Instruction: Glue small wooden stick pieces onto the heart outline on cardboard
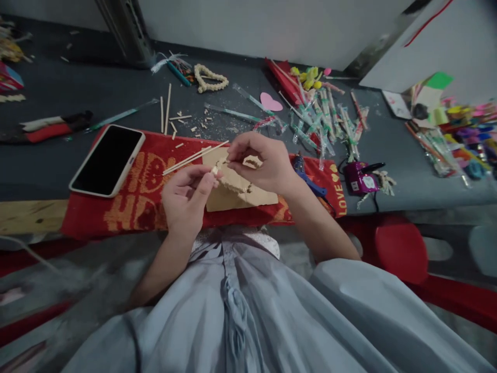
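Note:
A cream-coloured, bumpy frame (pixel 235 183), apparently built of short stick pieces, is between my hands above a piece of brown cardboard (pixel 221 203). My left hand (pixel 188 194) is closed, thumb and fingertips pinching a small pale bit at the frame's left end. From above, my right hand (pixel 264 160) pinches the frame near its upper left, its fingers hiding part of it. Thin wooden sticks (pixel 194 158) lie just beyond my left fingers. A blue glue gun (pixel 308 178) rests to the right of my right wrist.
Under the work lies a red towel (pixel 151 217). A phone (pixel 107 160) sits on its left end, pliers (pixel 54 127) farther left. A finished-looking heart frame (pixel 209 79) stands at the back. Wrapped sticks (pixel 326 116) and a purple device (pixel 360 177) are on the right.

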The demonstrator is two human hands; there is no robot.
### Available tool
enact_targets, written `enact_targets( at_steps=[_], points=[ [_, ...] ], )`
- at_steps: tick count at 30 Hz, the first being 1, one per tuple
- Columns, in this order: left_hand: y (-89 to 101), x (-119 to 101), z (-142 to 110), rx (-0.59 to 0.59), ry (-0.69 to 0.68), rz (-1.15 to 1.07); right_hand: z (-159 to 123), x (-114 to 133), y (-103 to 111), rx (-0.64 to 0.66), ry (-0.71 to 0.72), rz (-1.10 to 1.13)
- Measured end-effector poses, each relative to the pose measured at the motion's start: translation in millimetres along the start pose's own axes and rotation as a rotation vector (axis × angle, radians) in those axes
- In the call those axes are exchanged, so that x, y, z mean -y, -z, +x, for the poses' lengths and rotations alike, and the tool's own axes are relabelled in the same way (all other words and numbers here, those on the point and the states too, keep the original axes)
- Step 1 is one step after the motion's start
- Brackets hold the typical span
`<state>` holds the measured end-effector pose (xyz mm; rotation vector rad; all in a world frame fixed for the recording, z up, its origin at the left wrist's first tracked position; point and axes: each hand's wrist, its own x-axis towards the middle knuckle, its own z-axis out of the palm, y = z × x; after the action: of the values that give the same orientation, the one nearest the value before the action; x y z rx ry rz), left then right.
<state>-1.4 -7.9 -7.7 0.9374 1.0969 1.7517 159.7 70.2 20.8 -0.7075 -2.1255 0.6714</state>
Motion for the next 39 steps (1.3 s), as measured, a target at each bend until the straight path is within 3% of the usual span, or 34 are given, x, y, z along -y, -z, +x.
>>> enact_targets(
  at_steps=[6,10,20,33,39],
  points=[
    [-10.5,0,-14,0.103,-0.146,0.046,-20,30,13,-0.018,0.054,-0.251],
    [-17.5,3,-23,0.114,-0.151,0.021,-31,42,20,-0.052,0.059,-0.287],
    [-34.5,2,-39,0.134,-0.008,-0.142,-58,48,29,-0.075,0.042,-0.271],
    [-39.7,4,-46,0.128,0.168,-0.087,-74,50,27,-0.135,-0.033,-0.177],
    [-40.4,5,-45,0.133,0.223,-0.019,-75,54,31,-0.083,-0.031,-0.223]
  ],
)
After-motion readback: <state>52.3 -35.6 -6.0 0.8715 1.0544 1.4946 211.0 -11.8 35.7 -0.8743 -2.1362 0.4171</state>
